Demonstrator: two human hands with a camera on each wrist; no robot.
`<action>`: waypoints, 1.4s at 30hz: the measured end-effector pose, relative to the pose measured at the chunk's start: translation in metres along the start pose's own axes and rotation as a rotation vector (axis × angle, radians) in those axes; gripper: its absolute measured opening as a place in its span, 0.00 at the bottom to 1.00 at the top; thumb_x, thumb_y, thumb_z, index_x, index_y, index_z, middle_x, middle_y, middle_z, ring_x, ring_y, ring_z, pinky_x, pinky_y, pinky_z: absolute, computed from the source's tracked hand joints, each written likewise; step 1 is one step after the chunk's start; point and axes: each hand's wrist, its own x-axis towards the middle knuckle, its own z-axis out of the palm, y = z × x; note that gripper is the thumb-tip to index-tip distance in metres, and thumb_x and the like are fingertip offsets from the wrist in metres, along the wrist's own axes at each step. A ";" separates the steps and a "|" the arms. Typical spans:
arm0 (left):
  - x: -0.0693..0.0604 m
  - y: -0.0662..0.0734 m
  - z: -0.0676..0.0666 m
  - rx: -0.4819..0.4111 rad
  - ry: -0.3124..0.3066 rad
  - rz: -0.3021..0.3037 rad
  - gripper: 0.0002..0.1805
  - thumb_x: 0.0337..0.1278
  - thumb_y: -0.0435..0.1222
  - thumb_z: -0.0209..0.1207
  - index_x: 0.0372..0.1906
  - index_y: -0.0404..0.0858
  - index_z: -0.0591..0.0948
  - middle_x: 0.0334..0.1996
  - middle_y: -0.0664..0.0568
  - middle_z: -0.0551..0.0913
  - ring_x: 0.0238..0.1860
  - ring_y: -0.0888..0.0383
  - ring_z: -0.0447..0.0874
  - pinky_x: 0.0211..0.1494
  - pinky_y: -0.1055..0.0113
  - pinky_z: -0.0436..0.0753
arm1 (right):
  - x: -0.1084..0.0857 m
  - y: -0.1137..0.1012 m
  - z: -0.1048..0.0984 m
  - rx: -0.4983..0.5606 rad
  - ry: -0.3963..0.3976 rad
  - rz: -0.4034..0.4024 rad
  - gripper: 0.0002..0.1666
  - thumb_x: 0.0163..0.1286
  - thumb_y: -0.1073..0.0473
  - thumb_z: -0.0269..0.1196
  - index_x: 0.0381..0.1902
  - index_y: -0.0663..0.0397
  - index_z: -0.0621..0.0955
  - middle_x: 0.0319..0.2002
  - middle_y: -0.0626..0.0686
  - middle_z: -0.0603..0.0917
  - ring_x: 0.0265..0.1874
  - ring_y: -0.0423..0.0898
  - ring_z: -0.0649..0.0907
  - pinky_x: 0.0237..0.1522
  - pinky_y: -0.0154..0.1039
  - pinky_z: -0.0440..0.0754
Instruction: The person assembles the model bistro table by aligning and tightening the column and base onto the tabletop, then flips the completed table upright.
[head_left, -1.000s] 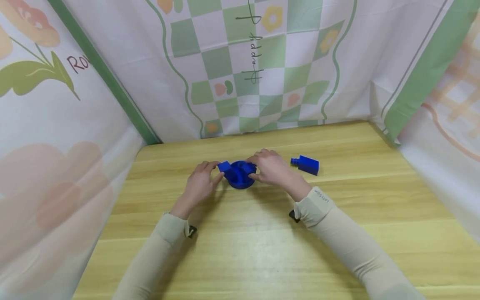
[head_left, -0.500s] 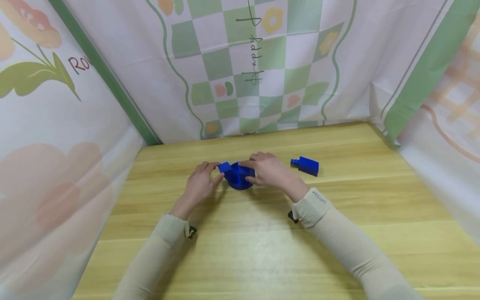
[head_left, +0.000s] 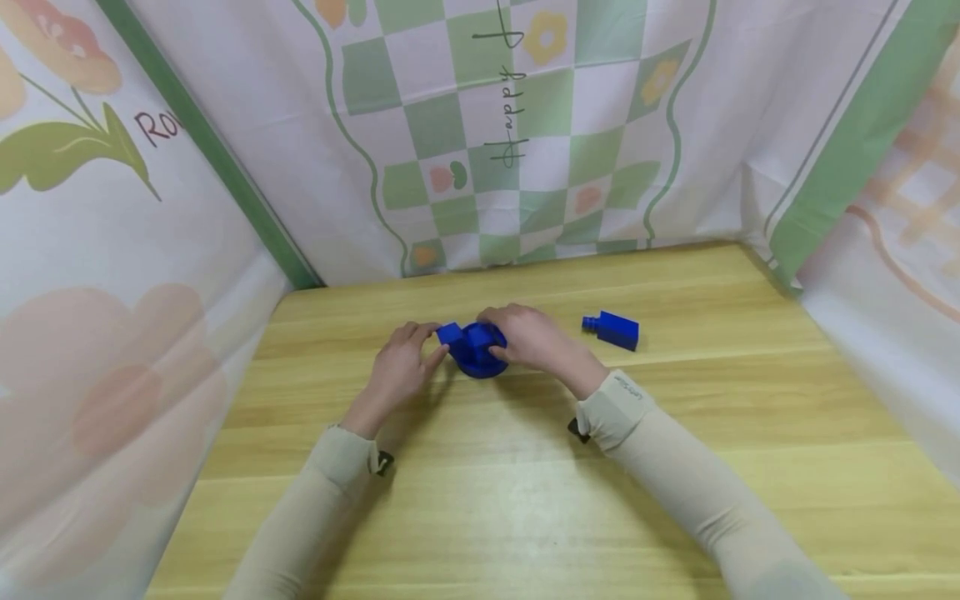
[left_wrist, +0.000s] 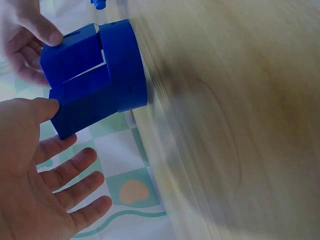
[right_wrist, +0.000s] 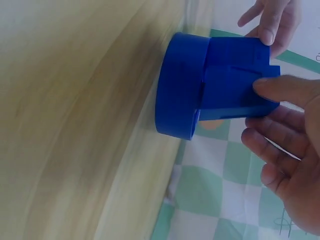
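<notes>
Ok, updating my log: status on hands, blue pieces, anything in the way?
Left hand pinches first blue block, right hand pinches second block; both roughly upright at the round dish. Bottle lies aside, not blocking.

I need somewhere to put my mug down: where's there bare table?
Widest: the table between the left sleeve and right sleeve, nearer the person than the blue dish. Another: right of the lying blue bottle, toward the table's right edge. It's crowded at the dish, where left hand and right hand each pinch a blue block.
</notes>
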 end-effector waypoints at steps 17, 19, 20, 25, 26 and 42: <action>0.001 0.001 0.000 0.001 0.011 0.013 0.29 0.72 0.56 0.51 0.68 0.44 0.74 0.55 0.46 0.80 0.56 0.47 0.79 0.52 0.51 0.85 | 0.004 0.007 0.002 -0.094 0.006 0.116 0.34 0.64 0.45 0.70 0.61 0.58 0.78 0.53 0.59 0.85 0.52 0.58 0.84 0.57 0.54 0.81; 0.001 0.000 -0.001 -0.002 0.014 0.017 0.29 0.72 0.56 0.51 0.68 0.44 0.74 0.55 0.46 0.80 0.56 0.47 0.79 0.52 0.51 0.85 | 0.004 0.006 0.002 -0.061 -0.004 0.121 0.34 0.64 0.48 0.70 0.64 0.57 0.76 0.57 0.60 0.83 0.56 0.58 0.82 0.59 0.53 0.80; 0.001 0.000 -0.001 -0.002 0.014 0.018 0.29 0.72 0.55 0.51 0.68 0.44 0.74 0.54 0.46 0.80 0.56 0.48 0.79 0.52 0.51 0.85 | 0.004 0.006 0.001 -0.051 -0.012 0.114 0.35 0.65 0.50 0.70 0.66 0.56 0.75 0.59 0.60 0.82 0.58 0.58 0.81 0.60 0.54 0.80; 0.000 -0.001 0.000 -0.003 0.004 0.017 0.29 0.72 0.56 0.50 0.68 0.44 0.74 0.54 0.46 0.79 0.56 0.48 0.79 0.53 0.52 0.85 | 0.000 0.005 -0.001 -0.099 -0.026 0.082 0.34 0.66 0.47 0.68 0.68 0.48 0.75 0.53 0.59 0.83 0.52 0.58 0.83 0.56 0.56 0.81; 0.000 -0.001 0.000 -0.003 0.003 0.015 0.29 0.72 0.56 0.50 0.68 0.44 0.74 0.55 0.46 0.79 0.56 0.48 0.79 0.53 0.52 0.85 | -0.001 0.005 -0.001 -0.116 -0.030 0.082 0.34 0.66 0.45 0.68 0.67 0.48 0.75 0.53 0.59 0.83 0.51 0.58 0.83 0.56 0.56 0.81; -0.001 -0.001 0.000 0.000 0.010 0.020 0.29 0.72 0.56 0.51 0.68 0.45 0.73 0.56 0.46 0.79 0.57 0.48 0.79 0.54 0.52 0.85 | -0.010 0.013 -0.008 -0.140 -0.015 0.040 0.28 0.61 0.48 0.67 0.59 0.50 0.83 0.47 0.54 0.85 0.46 0.54 0.84 0.47 0.51 0.85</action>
